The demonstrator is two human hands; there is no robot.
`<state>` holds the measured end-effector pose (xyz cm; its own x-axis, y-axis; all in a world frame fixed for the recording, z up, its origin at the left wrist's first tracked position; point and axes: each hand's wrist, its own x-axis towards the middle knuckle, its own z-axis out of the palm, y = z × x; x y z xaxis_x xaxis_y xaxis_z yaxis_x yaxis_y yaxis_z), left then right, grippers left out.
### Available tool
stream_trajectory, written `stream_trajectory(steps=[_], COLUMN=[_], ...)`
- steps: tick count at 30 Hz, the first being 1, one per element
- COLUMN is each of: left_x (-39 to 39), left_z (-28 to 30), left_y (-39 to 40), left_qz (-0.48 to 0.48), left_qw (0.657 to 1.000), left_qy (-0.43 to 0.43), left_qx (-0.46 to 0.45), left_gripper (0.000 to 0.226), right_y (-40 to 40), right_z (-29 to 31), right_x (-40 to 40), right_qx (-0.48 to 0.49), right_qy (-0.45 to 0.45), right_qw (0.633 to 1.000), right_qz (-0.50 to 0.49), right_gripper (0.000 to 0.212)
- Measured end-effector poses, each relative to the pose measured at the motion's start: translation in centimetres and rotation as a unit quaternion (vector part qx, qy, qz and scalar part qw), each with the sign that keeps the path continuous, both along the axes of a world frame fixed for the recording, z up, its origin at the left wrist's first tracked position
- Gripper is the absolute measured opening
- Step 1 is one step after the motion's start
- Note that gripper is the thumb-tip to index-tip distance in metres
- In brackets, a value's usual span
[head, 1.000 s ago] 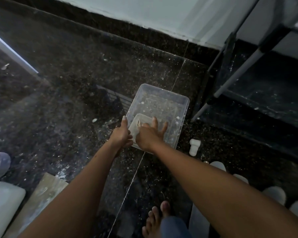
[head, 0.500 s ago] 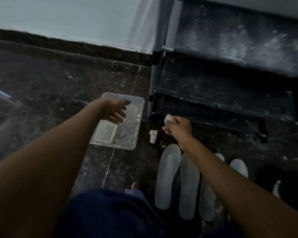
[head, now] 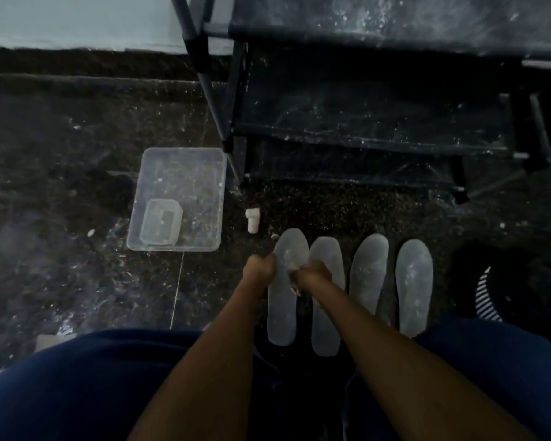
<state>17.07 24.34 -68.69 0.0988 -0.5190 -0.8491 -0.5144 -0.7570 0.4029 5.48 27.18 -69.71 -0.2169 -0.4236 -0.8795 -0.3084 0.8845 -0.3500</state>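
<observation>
Several pale grey insoles lie side by side on the dark speckled floor. Both hands are on the leftmost insole [head: 282, 313]. My left hand [head: 257, 269] is curled on its left edge and holds it. My right hand [head: 312, 275] is curled round a small white wad [head: 292, 265] and presses it on the insole's upper half. My right forearm covers part of the second insole [head: 324, 253].
A clear plastic tub [head: 215, 173] with a smaller clear container [head: 161, 221] inside stands to the left. A small white bottle-like piece [head: 252, 219] lies between tub and insoles. A dusty black shelf rack [head: 363, 128] stands behind. A black striped shoe [head: 490, 296] sits at right.
Both hands left the tub. My right hand carried the white wad over to the insoles, my left hand followed, and both now sit on the leftmost insole. The view swung right.
</observation>
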Motion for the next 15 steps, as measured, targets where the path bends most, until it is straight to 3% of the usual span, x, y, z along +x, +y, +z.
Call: stream_trajectory(steps=[2,9,15], left_x=[0.1,0.4,-0.1], left_z=[-1.5,-4.3,-3.1], left_y=[1.0,1.2,1.9], left_qz=[0.017,0.02,-0.032], left_qw=[1.0,0.999,0.998], left_qy=[-0.015,-0.014,-0.028], left_qx=[0.015,0.037,0.052], left_gripper=[0.047,0.041,0.05], right_y=[0.7,1.8,1.9], right_z=[-1.1,-4.8,-4.4], right_x=[0.4,3.5,3.1], right_qx=[-0.006,0.046,0.026], right_qy=[-0.004,0.073,0.065], right_qw=[1.0,0.996,0.994], right_qz=[-0.013,-0.029,-0.086], right_gripper=[0.011,0.052,0.046])
